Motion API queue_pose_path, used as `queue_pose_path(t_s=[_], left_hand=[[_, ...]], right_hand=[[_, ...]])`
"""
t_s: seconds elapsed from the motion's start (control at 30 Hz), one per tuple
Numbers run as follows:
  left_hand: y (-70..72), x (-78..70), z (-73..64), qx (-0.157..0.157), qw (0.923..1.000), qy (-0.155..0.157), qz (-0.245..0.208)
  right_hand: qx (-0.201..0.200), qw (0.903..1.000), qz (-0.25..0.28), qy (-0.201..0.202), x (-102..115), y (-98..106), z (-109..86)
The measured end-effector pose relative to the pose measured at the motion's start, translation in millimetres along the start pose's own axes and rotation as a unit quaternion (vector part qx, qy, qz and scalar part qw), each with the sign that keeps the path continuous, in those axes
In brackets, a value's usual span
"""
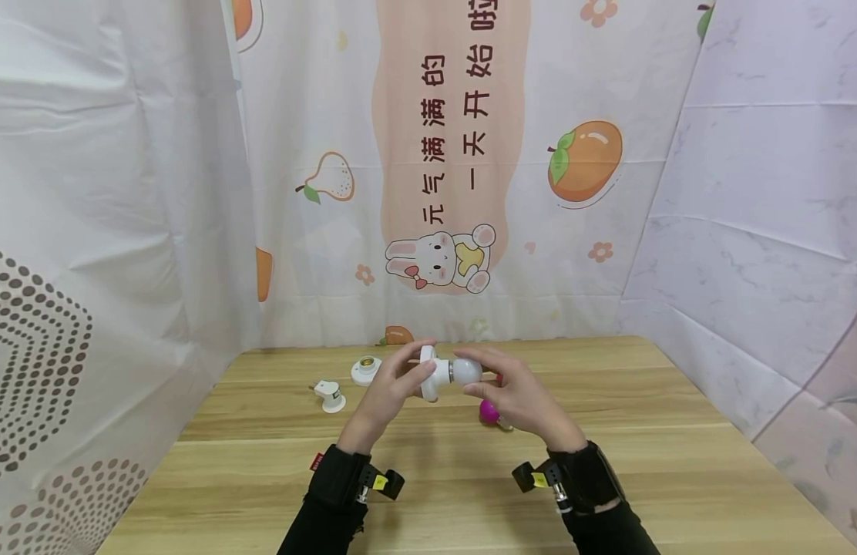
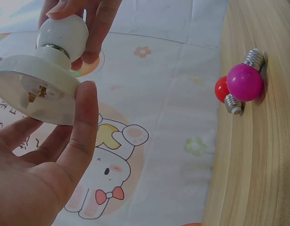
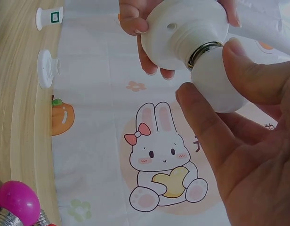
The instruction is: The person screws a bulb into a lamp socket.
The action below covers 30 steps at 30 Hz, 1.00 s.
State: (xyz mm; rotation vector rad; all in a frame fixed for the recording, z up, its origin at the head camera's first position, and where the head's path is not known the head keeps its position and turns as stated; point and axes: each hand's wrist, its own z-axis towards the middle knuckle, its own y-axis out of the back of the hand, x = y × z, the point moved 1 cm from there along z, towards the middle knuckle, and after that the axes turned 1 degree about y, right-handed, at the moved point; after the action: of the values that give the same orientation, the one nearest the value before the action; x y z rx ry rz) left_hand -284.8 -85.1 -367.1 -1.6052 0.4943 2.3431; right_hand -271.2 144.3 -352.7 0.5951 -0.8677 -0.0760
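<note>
My left hand [image 1: 394,385] grips a white lamp socket [image 2: 36,87] by the rim of its round base, fingers and thumb spread around it. Brass contacts show inside the hollow back of that base in the left wrist view. From the right, my right hand [image 1: 522,389] pinches a white light bulb [image 3: 215,80] between thumb and fingers. The bulb's metal screw base sits in the socket's mouth, with a thin band of metal thread [image 3: 201,54] showing. Both are held up above the table, the bulb pointing right in the head view.
Behind the hands, a second round white socket [image 1: 364,371] stands on the wooden table [image 1: 442,493]. Left of it is a white plug-in socket [image 1: 330,396]. A magenta bulb [image 2: 245,82] and a red bulb [image 2: 221,89] lie together on the right. A printed curtain [image 1: 317,254] hangs behind the table.
</note>
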Motion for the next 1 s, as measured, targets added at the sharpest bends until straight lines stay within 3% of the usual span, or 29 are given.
queue_pose_path(t_s=[0.43,1.0], left_hand=[[-0.6,0.1,0.7,-0.009,0.9999,-0.002,0.012],[1.4,1.7,0.2,-0.009,0.9997,0.02,0.01]], right_hand=[[0.006,0.9997,-0.014,-0.018,-0.5,0.9,0.9],[0.011,0.999,-0.003,-0.043,0.1,2.4,1.2]])
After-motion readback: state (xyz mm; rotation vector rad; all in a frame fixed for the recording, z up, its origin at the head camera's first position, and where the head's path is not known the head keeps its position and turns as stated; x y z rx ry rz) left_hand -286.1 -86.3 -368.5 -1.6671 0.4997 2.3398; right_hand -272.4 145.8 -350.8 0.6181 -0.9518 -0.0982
